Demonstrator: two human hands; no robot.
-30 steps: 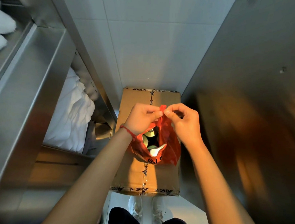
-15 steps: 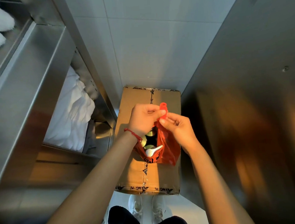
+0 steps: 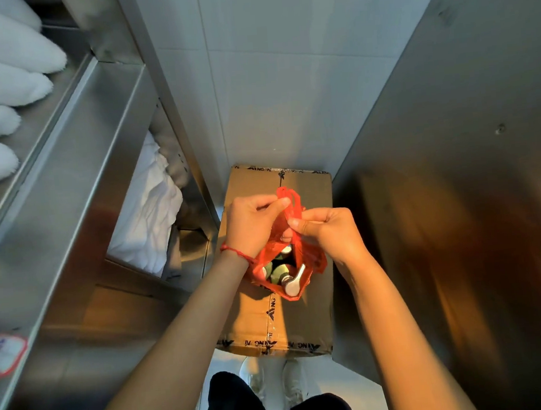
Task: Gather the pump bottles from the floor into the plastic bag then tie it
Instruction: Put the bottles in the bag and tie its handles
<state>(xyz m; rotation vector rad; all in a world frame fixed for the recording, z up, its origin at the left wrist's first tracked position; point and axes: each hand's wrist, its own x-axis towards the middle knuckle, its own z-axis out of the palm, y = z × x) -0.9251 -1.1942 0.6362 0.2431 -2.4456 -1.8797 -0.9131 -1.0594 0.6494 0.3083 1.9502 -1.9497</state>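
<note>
Now mid-knot: left hand (image 3: 251, 227) and right hand (image 3: 329, 232) each pinching a handle of bag (image 3: 287, 268), held over box (image 3: 307, 318) so bottles (image 3: 282, 273) stay inside while handles cross.

Pump bottles (image 3: 281, 273) perhaps half-hidden in bag (image 3: 315, 259)

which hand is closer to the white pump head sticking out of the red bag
Right. The right hand is just above the pump head; the left hand is farther up and across the bag.
</note>
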